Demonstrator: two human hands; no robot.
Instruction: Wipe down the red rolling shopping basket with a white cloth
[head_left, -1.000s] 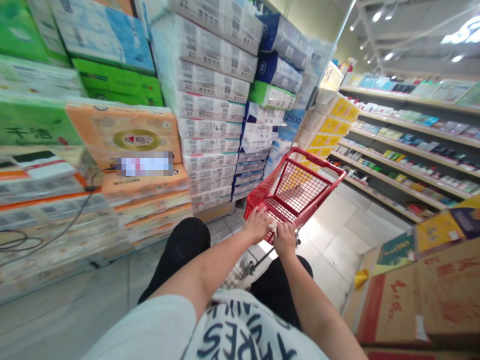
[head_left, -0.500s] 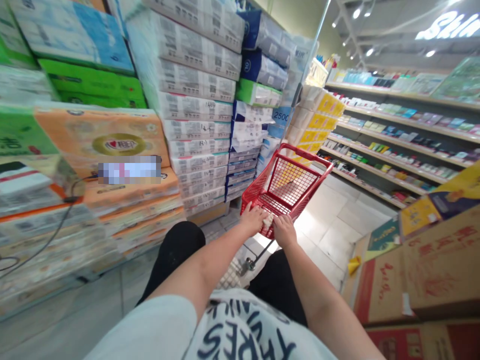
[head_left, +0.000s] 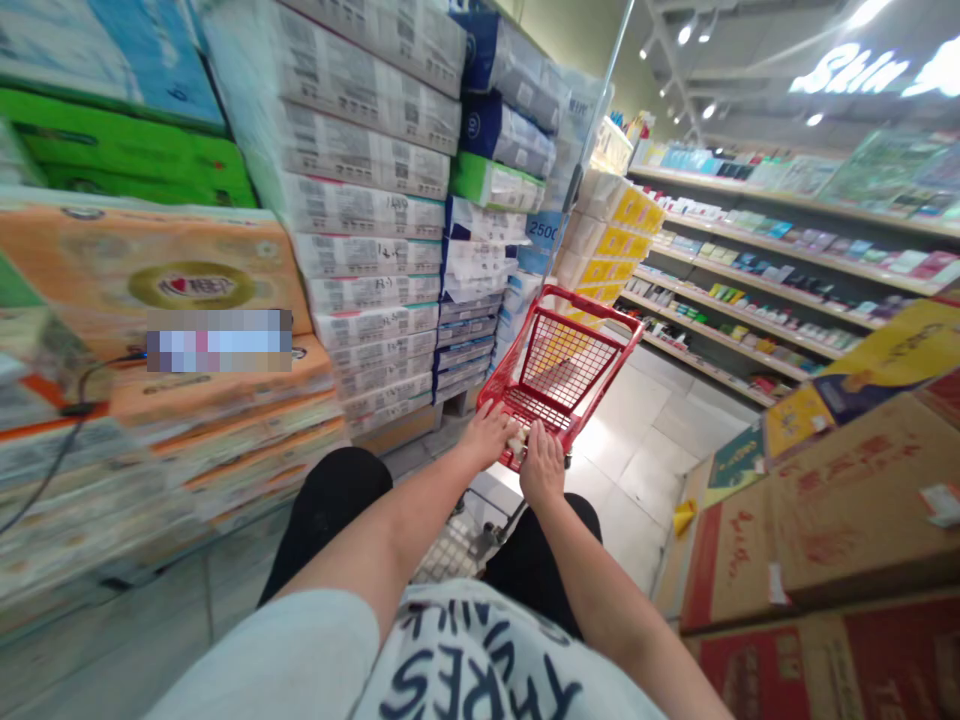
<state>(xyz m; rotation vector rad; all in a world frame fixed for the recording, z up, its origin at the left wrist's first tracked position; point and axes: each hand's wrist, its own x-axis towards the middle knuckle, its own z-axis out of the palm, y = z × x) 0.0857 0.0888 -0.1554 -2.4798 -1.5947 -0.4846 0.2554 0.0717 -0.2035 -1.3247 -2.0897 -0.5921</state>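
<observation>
A red shopping cart (head_left: 577,365) with a grid basket stands tilted in view in front of my knees. My left hand (head_left: 487,435) rests over its near edge, fingers bent over the handle area. To the right, my right hand (head_left: 542,465) lies against the same edge with its fingers stretched forward and together. A small pale lumpy thing (head_left: 517,438) shows between the two hands; I cannot make out what it is. The handle itself is mostly hidden beneath my hands.
Tall stacks of wrapped tissue packs (head_left: 367,210) rise on the left, with orange packs (head_left: 217,370) nearer. Cardboard boxes (head_left: 832,520) line the right. Stocked shelves (head_left: 750,260) stand beyond the cart, across a tiled floor (head_left: 645,440).
The view has turned slightly, so stacks, cart and boxes appear shifted left. My right hand has changed from curling over the handle to lying with straighter fingers. My left hand stays on the cart.
</observation>
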